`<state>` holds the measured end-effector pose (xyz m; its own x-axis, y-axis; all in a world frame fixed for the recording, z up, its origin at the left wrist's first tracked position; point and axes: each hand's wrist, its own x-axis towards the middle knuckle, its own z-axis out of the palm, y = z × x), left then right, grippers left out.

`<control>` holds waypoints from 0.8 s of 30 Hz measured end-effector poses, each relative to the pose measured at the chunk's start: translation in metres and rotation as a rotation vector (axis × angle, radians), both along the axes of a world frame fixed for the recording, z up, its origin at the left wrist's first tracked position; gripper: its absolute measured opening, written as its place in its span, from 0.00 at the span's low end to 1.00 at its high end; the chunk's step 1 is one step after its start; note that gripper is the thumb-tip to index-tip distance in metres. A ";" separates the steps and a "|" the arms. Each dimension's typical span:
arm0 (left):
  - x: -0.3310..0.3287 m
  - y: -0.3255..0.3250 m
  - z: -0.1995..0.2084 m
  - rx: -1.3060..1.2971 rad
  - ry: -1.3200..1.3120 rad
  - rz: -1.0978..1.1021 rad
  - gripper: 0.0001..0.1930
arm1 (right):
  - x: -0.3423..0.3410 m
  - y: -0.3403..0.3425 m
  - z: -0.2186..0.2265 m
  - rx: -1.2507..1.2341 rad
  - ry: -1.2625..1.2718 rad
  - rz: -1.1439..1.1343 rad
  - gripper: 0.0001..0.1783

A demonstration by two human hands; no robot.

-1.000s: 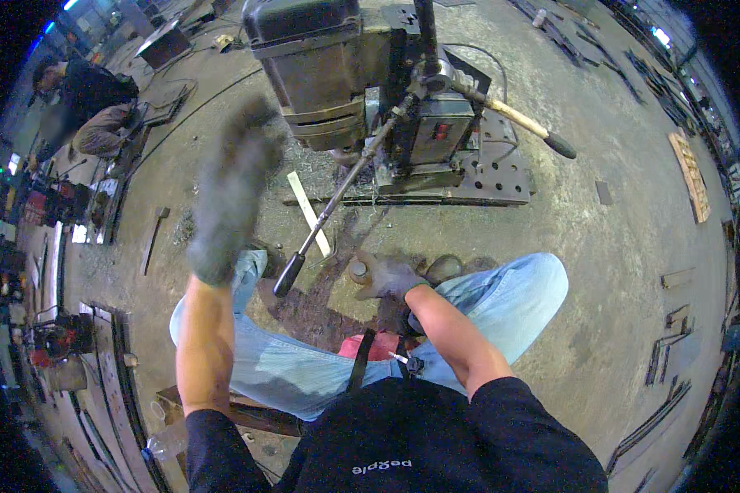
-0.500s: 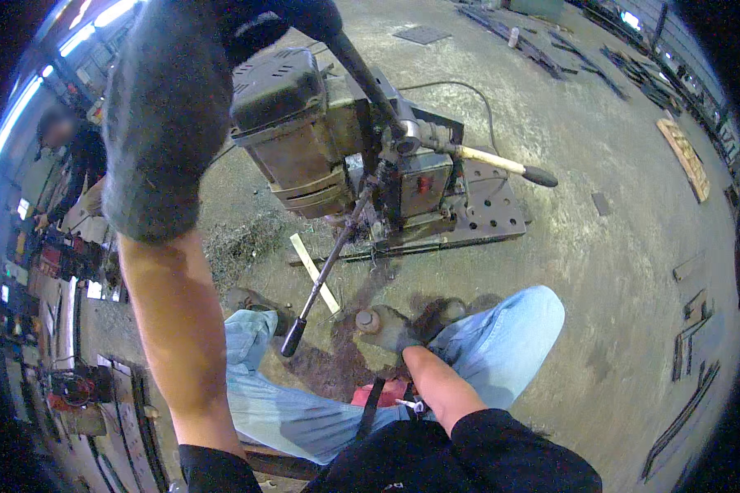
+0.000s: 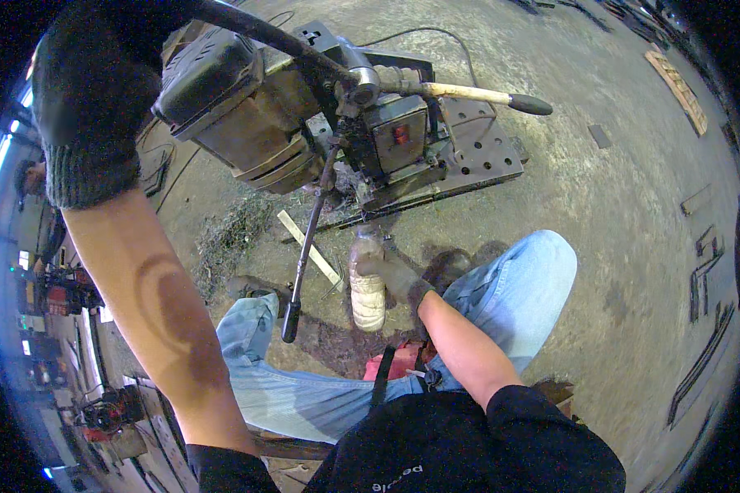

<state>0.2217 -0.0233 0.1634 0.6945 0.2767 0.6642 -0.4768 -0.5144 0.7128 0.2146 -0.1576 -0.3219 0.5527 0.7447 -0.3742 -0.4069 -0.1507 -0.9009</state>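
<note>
My left hand (image 3: 99,90), in a dark knit glove, is closed round the outer end of a long dark lever (image 3: 275,37). That lever runs to the hub of a magnetic drill (image 3: 247,115), a dirty metal machine on the floor ahead of me. In a grey glove, my right hand (image 3: 393,278) grips a ribbed, whitish plastic bottle (image 3: 368,304) between my knees. The bottle's neck points toward the drill's lower front. A second lever (image 3: 304,255) with a black grip slants down toward me, left of the bottle. A third, pale with a black tip (image 3: 530,104), sticks out right.
A perforated metal plate (image 3: 489,156) lies under the drill's right side. Metal shavings (image 3: 238,226) and a pale flat strip (image 3: 300,238) are on the floor to its left. A cable (image 3: 436,31) curves behind. A wooden piece (image 3: 678,90) and steel bars (image 3: 703,361) lie at right.
My left hand has swung left and nearer with the lever. My right hand has moved forward and tipped the bottle, so its side now shows. The view has shifted, too.
</note>
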 end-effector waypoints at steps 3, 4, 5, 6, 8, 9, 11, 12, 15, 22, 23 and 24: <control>0.000 0.005 -0.001 0.008 0.008 0.006 0.24 | -0.007 0.000 0.025 0.052 0.501 0.053 0.31; -0.001 0.007 -0.002 0.009 0.009 0.009 0.24 | -0.009 0.000 0.034 0.067 0.667 0.071 0.32; 0.000 0.006 -0.004 0.009 0.007 0.003 0.24 | -0.010 -0.003 0.044 -0.018 0.426 0.023 0.34; 0.001 0.008 -0.004 0.008 0.007 0.005 0.24 | -0.012 -0.006 0.054 -0.101 0.185 -0.024 0.37; 0.001 0.008 -0.006 0.005 0.004 -0.003 0.24 | -0.020 -0.007 0.055 -0.120 0.100 -0.087 0.46; 0.001 0.009 -0.006 0.002 0.000 -0.010 0.24 | -0.020 -0.008 0.058 -0.108 0.149 -0.096 0.43; 0.002 0.010 -0.006 -0.005 -0.007 -0.019 0.24 | -0.019 -0.011 0.067 -0.082 0.246 -0.116 0.38; 0.002 0.009 -0.008 -0.007 -0.010 -0.026 0.24 | -0.017 -0.011 0.062 -0.107 0.246 -0.083 0.41; 0.002 0.012 -0.009 -0.014 -0.019 -0.024 0.23 | -0.014 -0.009 0.053 -0.209 0.164 -0.032 0.48; 0.002 0.018 -0.013 -0.039 -0.059 -0.064 0.23 | -0.014 0.002 0.006 -0.157 -0.038 -0.104 0.40; 0.003 0.019 -0.016 -0.048 -0.065 -0.070 0.23 | -0.010 0.001 -0.002 -0.186 -0.138 -0.091 0.41; 0.005 0.021 -0.014 -0.056 -0.072 -0.073 0.23 | -0.006 0.001 -0.007 -0.211 -0.239 -0.074 0.42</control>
